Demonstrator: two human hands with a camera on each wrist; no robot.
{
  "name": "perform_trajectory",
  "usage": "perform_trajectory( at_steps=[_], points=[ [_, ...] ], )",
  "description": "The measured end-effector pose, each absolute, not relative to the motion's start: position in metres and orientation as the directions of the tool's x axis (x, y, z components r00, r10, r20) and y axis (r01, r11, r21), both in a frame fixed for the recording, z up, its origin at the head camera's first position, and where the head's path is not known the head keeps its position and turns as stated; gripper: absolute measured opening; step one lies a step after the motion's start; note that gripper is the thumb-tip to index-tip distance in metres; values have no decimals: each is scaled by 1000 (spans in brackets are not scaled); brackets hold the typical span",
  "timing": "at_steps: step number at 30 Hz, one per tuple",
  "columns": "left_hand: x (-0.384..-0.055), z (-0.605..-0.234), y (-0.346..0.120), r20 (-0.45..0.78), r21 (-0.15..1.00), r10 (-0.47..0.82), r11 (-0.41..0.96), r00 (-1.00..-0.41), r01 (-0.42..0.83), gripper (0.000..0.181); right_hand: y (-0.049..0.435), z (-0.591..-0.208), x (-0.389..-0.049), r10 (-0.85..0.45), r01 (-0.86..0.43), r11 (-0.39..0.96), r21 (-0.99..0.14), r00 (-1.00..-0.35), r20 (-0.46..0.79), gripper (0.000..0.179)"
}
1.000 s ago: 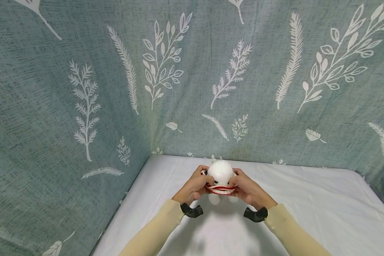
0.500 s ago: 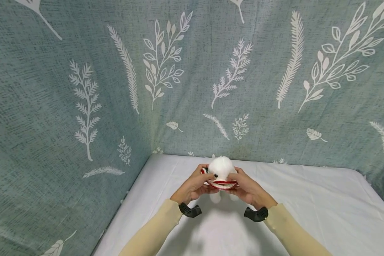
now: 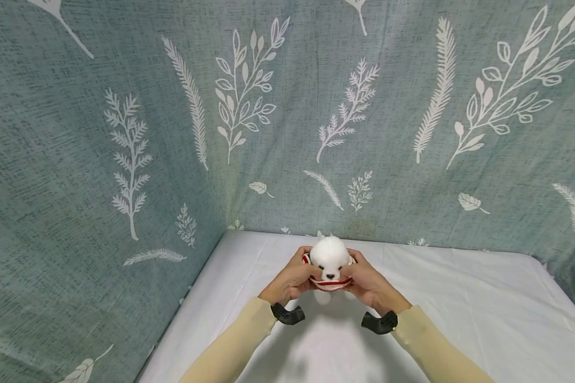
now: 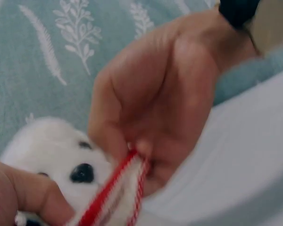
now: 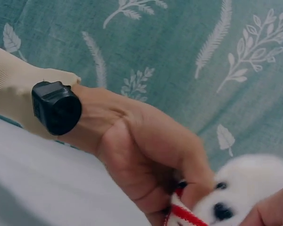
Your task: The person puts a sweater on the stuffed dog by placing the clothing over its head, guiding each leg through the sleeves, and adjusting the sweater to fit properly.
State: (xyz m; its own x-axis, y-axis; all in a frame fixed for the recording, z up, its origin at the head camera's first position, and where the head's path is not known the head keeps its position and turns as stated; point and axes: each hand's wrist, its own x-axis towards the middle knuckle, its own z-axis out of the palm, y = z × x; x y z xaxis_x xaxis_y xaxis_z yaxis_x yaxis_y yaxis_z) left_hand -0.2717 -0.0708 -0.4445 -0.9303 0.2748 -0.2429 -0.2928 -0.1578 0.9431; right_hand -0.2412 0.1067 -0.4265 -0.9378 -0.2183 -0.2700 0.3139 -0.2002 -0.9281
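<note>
A white plush dog (image 3: 329, 251) with black eyes and nose faces me, held just over the white table. Around its neck lies a red-and-white knitted band (image 3: 330, 285), perhaps a scarf or the edge of a garment. My left hand (image 3: 294, 276) grips the band and the toy from the left, thumb beside the face. From the other side my right hand (image 3: 368, 279) holds them likewise. In the left wrist view the right hand (image 4: 155, 89) pinches one end of the band (image 4: 106, 197). The right wrist view shows the left hand (image 5: 146, 146) pinching the opposite side. Most of the body is hidden.
A white cloth (image 3: 450, 303) covers the table under the toy. Green-grey curtains (image 3: 278, 133) with white leaf prints hang behind and at the left, close to the table's edges. Black devices (image 3: 287, 315) are strapped on both wrists.
The plush dog's head dipped and rose slightly, then tilted back, so its nose now shows above the band. The band sits lower on it than half a second ago. Both hands keep their hold.
</note>
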Motion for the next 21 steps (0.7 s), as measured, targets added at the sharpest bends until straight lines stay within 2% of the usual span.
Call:
perform_trajectory(
  at_steps=[5,8,14,21],
  points=[
    [-270,-442,-69,-241,934,268,-198,-933,-298,78,106,-426,-242,-181,294,-208,-933,-949,-258,87],
    [-271,-442,-72,-237,932,281,-204,-930,-299,74,111,-428,-244,-208,295,-192,-936,-944,-255,86],
    [-273,-447,-82,-211,955,318,-136,-924,-264,62,125,-434,-247,-272,247,-38,-968,-935,-228,83],
    [-271,-452,-90,-182,980,349,-18,-919,-201,58,133,-439,-248,-247,177,134,-975,-947,-206,74]
  ],
)
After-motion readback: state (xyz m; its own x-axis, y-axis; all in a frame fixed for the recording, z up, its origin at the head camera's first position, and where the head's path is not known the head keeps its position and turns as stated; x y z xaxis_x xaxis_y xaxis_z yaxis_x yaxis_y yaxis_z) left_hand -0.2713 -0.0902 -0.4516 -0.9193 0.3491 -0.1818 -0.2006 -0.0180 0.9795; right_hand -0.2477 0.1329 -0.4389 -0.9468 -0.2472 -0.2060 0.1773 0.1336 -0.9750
